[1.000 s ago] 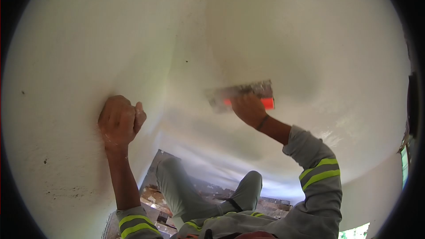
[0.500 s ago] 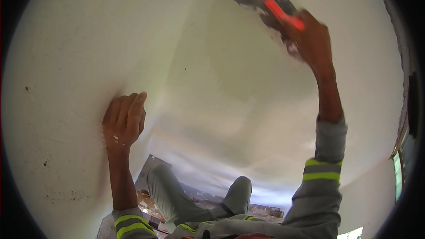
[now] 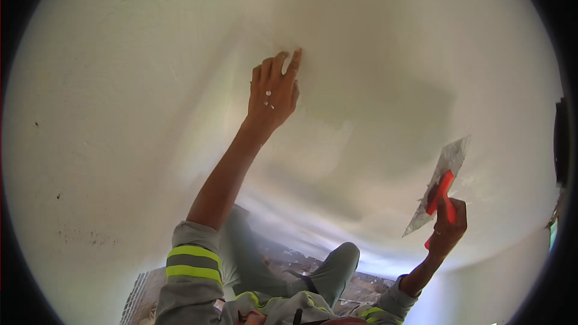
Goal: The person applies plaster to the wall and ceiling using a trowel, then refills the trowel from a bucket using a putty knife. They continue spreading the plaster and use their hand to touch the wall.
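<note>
My right hand (image 3: 448,229) is closed around the red handle of a plastering trowel (image 3: 450,159), low on the right. The trowel's long metal blade is tilted and smeared with pale plaster. Up near the middle, my left hand (image 3: 274,87) reaches to the plastered wall (image 3: 373,42), its index finger stretched out with the tip right at the surface. The other fingers are slightly bent and apart, and nothing is held in them. White plaster specks dot the back of this hand.
A second wall (image 3: 102,114) meets the first in a corner on the left, with small dark marks on it. My bent legs (image 3: 331,274) show below, above a debris-strewn floor (image 3: 289,256). A dark object (image 3: 561,141) stands at the right edge.
My right hand has brought the trowel down from the upper wall to the lower right. My left hand has left the side wall, moved up and right, and extended its index finger.
</note>
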Demonstrator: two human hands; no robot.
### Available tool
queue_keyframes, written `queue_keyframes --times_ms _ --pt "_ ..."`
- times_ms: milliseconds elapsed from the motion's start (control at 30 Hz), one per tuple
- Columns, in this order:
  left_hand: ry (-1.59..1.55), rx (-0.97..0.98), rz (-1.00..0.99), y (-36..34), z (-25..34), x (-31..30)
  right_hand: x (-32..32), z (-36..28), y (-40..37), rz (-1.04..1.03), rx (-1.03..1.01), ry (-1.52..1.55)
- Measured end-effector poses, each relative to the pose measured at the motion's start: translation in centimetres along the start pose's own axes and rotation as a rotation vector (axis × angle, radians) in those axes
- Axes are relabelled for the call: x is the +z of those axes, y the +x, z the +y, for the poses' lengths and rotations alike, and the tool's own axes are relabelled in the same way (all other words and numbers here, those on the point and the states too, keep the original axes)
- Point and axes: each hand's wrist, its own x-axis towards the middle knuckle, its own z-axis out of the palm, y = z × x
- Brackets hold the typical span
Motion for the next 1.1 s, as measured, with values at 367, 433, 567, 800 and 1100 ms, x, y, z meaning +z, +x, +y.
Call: queue_keyframes --times_ms 367,433,567,800,1100 --pt "0.105 0.040 0.072 1.4 -0.2 0.4 -1.4 3.5 0.7 -0.081 0.285 0.108" --pt "0.066 -0.023 0.040 0.4 0.2 -1.0 -1.4 3.1 1.4 -0.122 0.283 0.145" --pt "0.034 -0.113 -0.066 -4.8 -2.7 -4.6 1.5 -0.1 5.6 -0.050 -0.112 0.143" --pt "0.131 0.024 0.002 -10.7 -3.2 -18.5 5.6 -16.4 27.5 0.113 -0.426 -0.262" --pt "0.237 0.157 -0.019 -13.7 -6.7 -22.0 21.3 -26.2 23.7 0.037 -1.010 -0.606"
